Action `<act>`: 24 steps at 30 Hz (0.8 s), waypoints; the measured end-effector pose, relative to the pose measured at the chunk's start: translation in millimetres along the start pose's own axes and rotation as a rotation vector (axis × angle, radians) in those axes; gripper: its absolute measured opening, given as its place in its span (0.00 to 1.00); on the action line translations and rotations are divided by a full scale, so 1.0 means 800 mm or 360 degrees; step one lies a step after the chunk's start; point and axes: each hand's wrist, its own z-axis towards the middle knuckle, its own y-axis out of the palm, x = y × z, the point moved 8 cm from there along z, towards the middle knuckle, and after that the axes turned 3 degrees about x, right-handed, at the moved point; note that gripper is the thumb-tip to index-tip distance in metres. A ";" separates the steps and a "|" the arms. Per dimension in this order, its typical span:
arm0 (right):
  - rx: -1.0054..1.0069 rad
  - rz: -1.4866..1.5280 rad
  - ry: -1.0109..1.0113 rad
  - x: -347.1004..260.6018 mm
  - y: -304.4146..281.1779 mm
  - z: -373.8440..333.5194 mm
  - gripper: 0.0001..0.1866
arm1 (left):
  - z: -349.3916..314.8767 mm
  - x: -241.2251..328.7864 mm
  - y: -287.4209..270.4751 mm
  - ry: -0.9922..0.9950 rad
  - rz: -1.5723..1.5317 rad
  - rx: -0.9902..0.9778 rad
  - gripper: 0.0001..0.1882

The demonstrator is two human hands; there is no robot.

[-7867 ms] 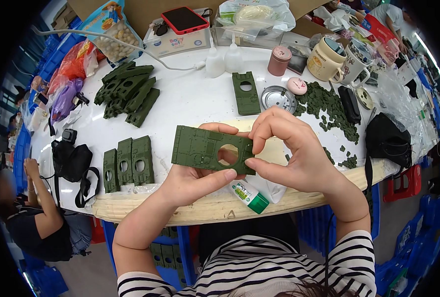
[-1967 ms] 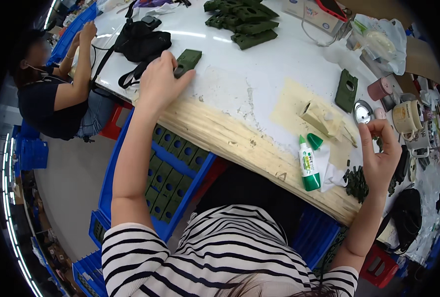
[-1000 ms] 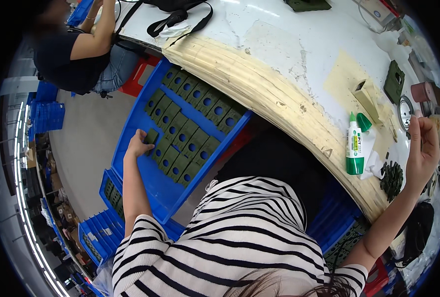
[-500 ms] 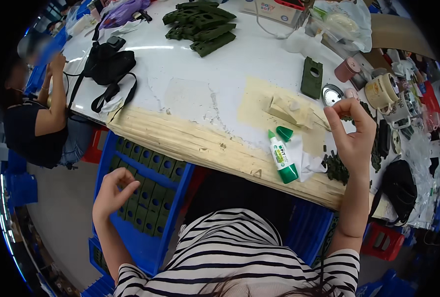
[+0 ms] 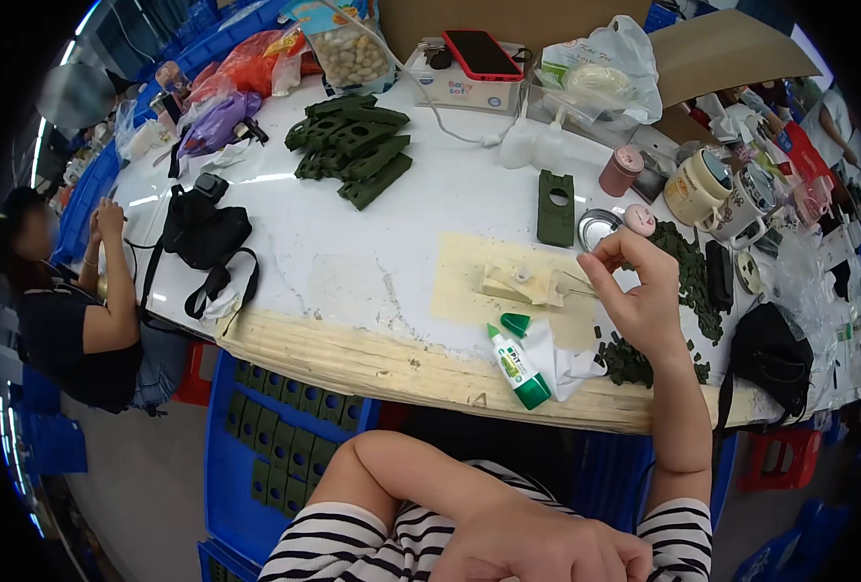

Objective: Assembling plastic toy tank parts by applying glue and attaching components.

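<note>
My right hand (image 5: 639, 296) hovers above the table with thumb and index fingertips brought together; anything between them is too small to make out. Below its fingertips thin metal prongs (image 5: 576, 285) lie by a masking-tape-coloured block (image 5: 520, 281). A white and green glue bottle (image 5: 520, 369) lies near the table edge, its green cap (image 5: 515, 323) off beside it. My left hand (image 5: 547, 543) is across my body at the lower edge, back up and fingers bent; the fingertips are hidden. A green part with a round hole (image 5: 556, 209) lies beyond the block.
Small dark green pieces (image 5: 627, 361) are heaped at the right, with more (image 5: 697, 281) beyond. Green parts (image 5: 348, 145) are piled at the back left. Mugs (image 5: 697, 189) stand at the right. A blue crate (image 5: 246, 485) holds green parts below the table. A person (image 5: 86, 320) sits at the left.
My left hand has swung from above the blue crate across my body to the lower edge. My right hand's thumb and fingers have come closer together. The view has tilted up.
</note>
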 end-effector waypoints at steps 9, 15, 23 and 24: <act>0.0001 -0.0036 -0.0060 0.000 0.001 -0.001 0.08 | -0.007 -0.023 0.007 0.0075 -0.0389 0.0189 0.23; -0.0023 -0.0002 -0.0024 0.001 0.006 0.000 0.08 | -0.011 -0.033 0.021 0.0109 -0.0721 0.0142 0.23; -0.0020 -0.0043 -0.0048 -0.005 0.003 0.000 0.08 | -0.011 -0.031 0.013 0.0054 -0.0648 0.0109 0.21; -0.0017 -0.0043 -0.0042 -0.005 0.003 -0.001 0.08 | -0.011 -0.029 0.013 0.0043 -0.0612 0.0081 0.21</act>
